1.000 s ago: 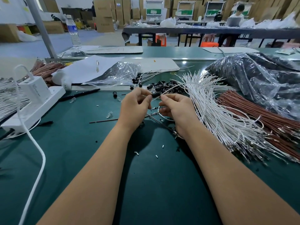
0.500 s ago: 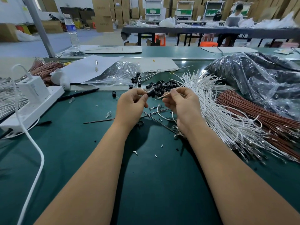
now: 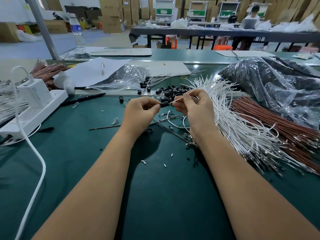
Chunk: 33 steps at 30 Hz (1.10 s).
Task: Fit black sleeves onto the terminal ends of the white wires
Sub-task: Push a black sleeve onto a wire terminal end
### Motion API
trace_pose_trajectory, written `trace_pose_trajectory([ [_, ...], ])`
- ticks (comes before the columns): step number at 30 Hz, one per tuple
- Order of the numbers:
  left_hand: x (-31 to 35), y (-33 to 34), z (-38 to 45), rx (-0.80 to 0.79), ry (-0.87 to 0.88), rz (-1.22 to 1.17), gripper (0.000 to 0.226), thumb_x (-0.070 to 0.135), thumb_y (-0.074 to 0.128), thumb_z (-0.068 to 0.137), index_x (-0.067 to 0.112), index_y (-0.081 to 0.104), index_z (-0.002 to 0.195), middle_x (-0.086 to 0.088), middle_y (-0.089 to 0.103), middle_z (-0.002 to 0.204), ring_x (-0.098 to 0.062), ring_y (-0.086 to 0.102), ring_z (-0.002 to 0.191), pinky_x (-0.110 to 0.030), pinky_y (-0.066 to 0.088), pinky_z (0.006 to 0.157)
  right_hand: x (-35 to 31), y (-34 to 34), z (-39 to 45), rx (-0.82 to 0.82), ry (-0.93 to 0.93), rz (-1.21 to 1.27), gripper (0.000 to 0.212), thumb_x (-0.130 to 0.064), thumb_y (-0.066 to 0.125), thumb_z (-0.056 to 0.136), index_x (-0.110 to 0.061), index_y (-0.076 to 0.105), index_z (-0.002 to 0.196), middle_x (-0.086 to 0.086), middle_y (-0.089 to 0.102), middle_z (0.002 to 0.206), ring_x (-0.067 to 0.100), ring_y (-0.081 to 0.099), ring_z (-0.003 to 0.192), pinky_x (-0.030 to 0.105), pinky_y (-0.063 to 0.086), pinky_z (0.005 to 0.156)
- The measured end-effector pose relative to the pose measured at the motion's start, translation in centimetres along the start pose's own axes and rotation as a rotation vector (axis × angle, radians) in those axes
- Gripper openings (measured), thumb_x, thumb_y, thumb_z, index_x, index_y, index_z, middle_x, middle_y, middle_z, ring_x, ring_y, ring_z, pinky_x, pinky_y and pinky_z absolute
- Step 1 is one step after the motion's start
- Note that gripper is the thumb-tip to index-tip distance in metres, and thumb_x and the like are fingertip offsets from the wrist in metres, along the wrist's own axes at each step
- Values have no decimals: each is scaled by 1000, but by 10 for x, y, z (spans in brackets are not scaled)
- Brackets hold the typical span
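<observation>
My left hand [image 3: 140, 113] pinches a small black sleeve [image 3: 164, 104] between thumb and fingertips. My right hand [image 3: 195, 108] pinches a thin white wire [image 3: 180, 99], whose end points into the sleeve's right opening. Both hands hover just in front of a loose pile of black sleeves [image 3: 173, 90] on the green mat. A thick fan of white wires [image 3: 230, 122] lies to the right of my right hand, with its metal terminals toward me. A few finished white wires with sleeves [image 3: 147, 83] lie behind the pile.
Brown wires [image 3: 277, 122] lie right of the white ones under a clear bag of black parts [image 3: 277, 84]. A white power strip with charger [image 3: 34, 104] and cable sits at left. Thin rods [image 3: 166, 127], a crumpled clear bag [image 3: 128, 77] and paper lie nearby.
Both hands have lifted slightly away from me toward the sleeve pile. The wire end and the black sleeve have come together between the fingertips.
</observation>
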<state>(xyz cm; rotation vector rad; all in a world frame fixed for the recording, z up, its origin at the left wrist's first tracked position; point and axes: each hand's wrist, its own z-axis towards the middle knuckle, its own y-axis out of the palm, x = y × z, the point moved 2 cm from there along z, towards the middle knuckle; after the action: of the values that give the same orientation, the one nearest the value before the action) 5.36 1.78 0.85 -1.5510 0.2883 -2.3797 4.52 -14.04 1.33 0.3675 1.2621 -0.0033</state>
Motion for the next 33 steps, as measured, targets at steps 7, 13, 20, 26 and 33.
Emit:
trace_pose_trajectory([
  [7,1,3,0,-3,-16,-19,6,12,67,87,13,71,82,-6,67,72,-4,51,57,-12,42,57,3,0,-1,-71,-31,-218,16,-6,59,94,-14,56,81,2,69,73,13,70,66,23,55,64],
  [13,1,5,1,10,21,6,10,11,67,86,16,68,78,7,59,62,2,47,53,-10,39,56,5,3,-3,-139,46,-209,10,-9,64,90,-15,63,82,1,66,72,10,66,62,23,55,63],
  [20,3,5,1,-63,140,131,9,8,66,87,14,72,90,2,69,76,-3,59,66,-10,44,61,6,6,-6,-213,41,-252,6,-9,65,90,-12,68,86,-2,67,66,9,62,58,25,55,63],
  [26,-7,-7,7,13,169,643,10,17,55,91,17,63,96,-3,64,94,-26,55,96,-37,45,83,4,5,-3,-98,56,-134,11,-5,62,92,-13,66,84,1,66,69,9,62,58,22,54,60],
  [33,-16,-28,10,170,-33,921,14,21,52,88,26,62,96,-2,59,111,-28,38,116,-44,23,100,4,4,-3,-36,78,-42,9,-9,62,92,-12,66,85,-1,67,69,9,62,61,20,53,60],
])
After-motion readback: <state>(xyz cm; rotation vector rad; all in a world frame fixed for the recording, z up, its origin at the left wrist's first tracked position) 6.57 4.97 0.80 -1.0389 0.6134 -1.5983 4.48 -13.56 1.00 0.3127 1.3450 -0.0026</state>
